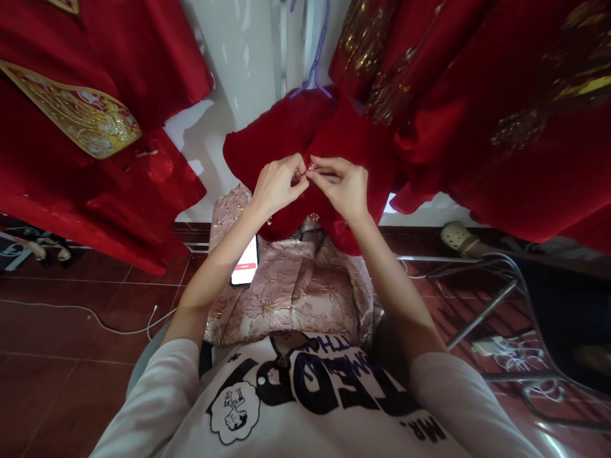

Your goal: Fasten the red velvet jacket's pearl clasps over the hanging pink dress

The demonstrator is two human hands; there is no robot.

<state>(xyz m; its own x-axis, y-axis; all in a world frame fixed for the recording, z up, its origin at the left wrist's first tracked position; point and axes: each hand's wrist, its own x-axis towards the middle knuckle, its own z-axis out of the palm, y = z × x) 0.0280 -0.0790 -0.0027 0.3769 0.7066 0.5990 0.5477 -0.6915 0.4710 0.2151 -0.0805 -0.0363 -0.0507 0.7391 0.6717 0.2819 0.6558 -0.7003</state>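
A dark red garment [353, 137] hangs in front of me from a purple hanger [315, 76], its two front panels side by side. My left hand [281, 184] is closed in a pinch at the front edge of one panel. My right hand [344, 184] also pinches there, thumb and forefinger on a small red, shiny piece [311, 167] whose exact kind is too small to make out. Both sets of fingertips nearly meet at this spot. Lower on the garment, a beaded ornament [312, 217] shows. Pinkish brocade fabric [305, 292] lies over my lap.
A lit phone [245, 270] rests on the brocade by my left forearm. Red embroidered garments [157, 162] hang left, more red garments [458, 140] right. At right are a chair [563, 312] and another person's foot in a clog [456, 238]. A cable [105, 327] crosses the tiled floor.
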